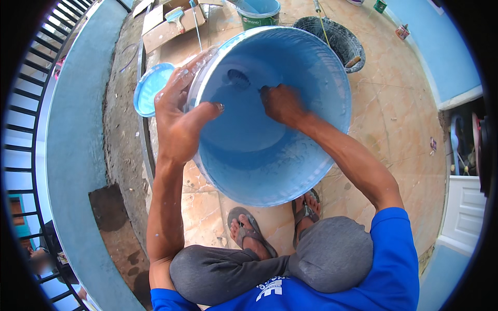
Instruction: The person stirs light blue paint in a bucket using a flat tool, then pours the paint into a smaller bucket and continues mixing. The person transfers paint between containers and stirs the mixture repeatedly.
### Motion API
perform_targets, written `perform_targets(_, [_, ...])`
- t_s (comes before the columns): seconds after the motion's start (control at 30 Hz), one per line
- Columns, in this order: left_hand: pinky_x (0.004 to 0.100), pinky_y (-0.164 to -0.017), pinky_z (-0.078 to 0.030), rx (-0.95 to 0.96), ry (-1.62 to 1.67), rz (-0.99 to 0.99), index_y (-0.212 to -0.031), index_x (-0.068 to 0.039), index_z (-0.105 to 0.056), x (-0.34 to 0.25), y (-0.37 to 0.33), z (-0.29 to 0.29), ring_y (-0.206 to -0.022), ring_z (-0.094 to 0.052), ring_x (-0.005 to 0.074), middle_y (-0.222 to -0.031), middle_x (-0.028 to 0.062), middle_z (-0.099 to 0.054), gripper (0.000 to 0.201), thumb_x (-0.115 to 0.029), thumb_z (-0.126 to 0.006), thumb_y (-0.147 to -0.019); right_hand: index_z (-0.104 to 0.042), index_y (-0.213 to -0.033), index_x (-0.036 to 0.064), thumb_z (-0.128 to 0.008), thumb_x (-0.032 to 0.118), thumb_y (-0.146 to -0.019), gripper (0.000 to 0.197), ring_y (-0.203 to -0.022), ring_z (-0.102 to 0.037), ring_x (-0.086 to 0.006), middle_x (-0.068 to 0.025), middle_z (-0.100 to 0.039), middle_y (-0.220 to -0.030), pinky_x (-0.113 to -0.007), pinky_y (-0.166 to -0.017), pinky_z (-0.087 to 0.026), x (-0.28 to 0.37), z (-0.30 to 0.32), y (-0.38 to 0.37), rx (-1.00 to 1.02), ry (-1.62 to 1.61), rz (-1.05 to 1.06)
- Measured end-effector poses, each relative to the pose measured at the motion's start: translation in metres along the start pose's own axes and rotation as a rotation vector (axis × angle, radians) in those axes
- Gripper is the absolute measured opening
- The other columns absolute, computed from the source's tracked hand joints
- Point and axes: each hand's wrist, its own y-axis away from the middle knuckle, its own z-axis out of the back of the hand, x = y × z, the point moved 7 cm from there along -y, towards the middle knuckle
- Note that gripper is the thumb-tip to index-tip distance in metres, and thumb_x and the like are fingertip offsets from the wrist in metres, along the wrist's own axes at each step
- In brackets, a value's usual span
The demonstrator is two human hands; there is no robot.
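Note:
A large bucket (340, 103), smeared with light blue paint, stands tilted in front of my knees with its mouth toward me. Blue paint (238, 122) lies inside it. My left hand (181, 111), spotted with paint, grips the bucket's left rim, thumb inside and fingers around the outer wall. Down inside the bucket is my right hand (282, 105), its fingers curled closed and slightly blurred. What it holds, if anything, is hidden. A dark oval patch (238, 79) shows in the paint beyond it; I cannot tell what it is.
A blue-coated lid (153, 89) lies left of the bucket. Behind are a cardboard box (174, 26) with a paint brush (175, 19), a green pail (258, 15) and a black tub (337, 41). A small tin (402, 32) stands near the right wall. My sandalled feet are close below the bucket.

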Motion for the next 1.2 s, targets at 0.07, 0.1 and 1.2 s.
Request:
perform_targets(0.07, [0.0329,-0.094,-0.054,0.01,-0.05,0.003,-0.134,0.007,-0.062,-0.001,0.0,0.0,-0.105,-0.067,0.0227,-0.12,0.0117,-0.065,0.07,-0.003,-0.068,-0.064,-0.071,-0.1,0.0044,-0.057,0.017,-0.096,0.019,-0.069,-0.07,-0.0419,-0.0225,-0.07,-0.075,-0.053,-0.066,-0.056,-0.004,0.011,-0.001,-0.016,-0.063,-0.006])
perform_targets(0.1, [0.0328,-0.093,-0.054,0.009,-0.041,0.008,-0.134,0.007,-0.062,-0.002,-0.001,0.0,-0.105,-0.067,0.0227,-0.12,0.0117,-0.065,0.07,-0.003,-0.068,-0.064,-0.071,-0.101,0.0044,-0.057,0.016,-0.095,0.019,-0.067,-0.07,-0.0411,-0.0219,-0.07,-0.074,-0.052,-0.065,-0.056,-0.002,0.011,-0.001,0.001,-0.015,-0.001])
perform_targets(1.2, [0.0295,-0.085,-0.054,-0.024,0.0,0.014,-0.135,0.006,-0.062,0.004,0.001,0.01,-0.096,-0.066,0.0189,-0.113,0.0108,-0.067,0.07,-0.002,-0.066,-0.066,-0.073,-0.101,0.007,-0.059,0.008,-0.084,0.022,-0.072,-0.073,-0.0363,-0.0169,-0.073,-0.077,-0.047,-0.066,-0.056,0.044,0.01,0.003,0.086,0.157,0.3])
